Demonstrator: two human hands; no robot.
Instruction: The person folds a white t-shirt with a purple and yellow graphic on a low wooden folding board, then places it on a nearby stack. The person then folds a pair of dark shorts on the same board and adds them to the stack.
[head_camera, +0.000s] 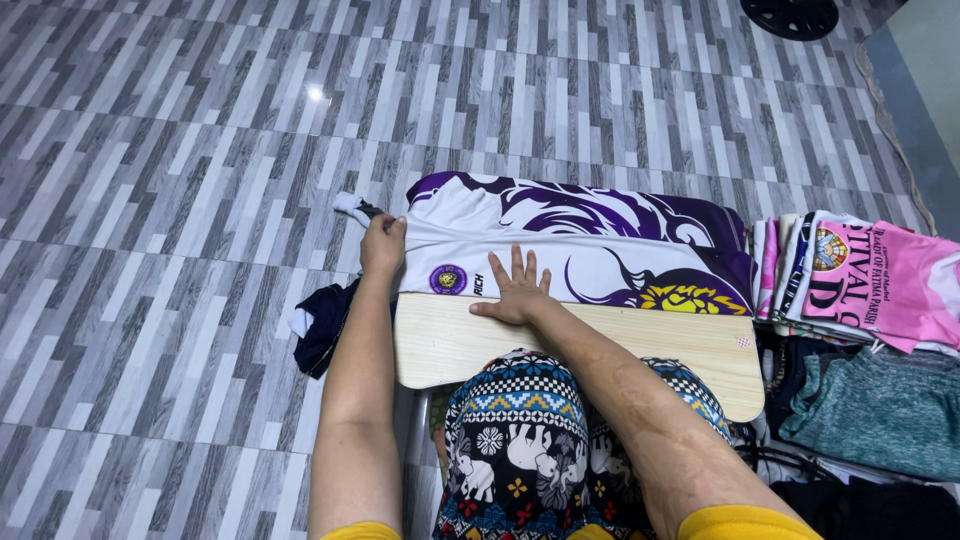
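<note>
A white and purple sports shirt (600, 235) with a gold emblem lies folded across the far side of a light wooden board (660, 350) resting on my lap. My left hand (383, 243) grips the shirt's left edge, fingers closed on the fabric. My right hand (518, 290) lies flat on the shirt near its middle, fingers spread, pressing it down at the board's edge.
A stack of folded shirts (860, 275), pink one on top, sits at the right, with teal (880, 405) and dark clothes below it. A dark blue garment (325, 325) lies on the grey tiled floor at the left. A black round object (790, 15) is at the far top.
</note>
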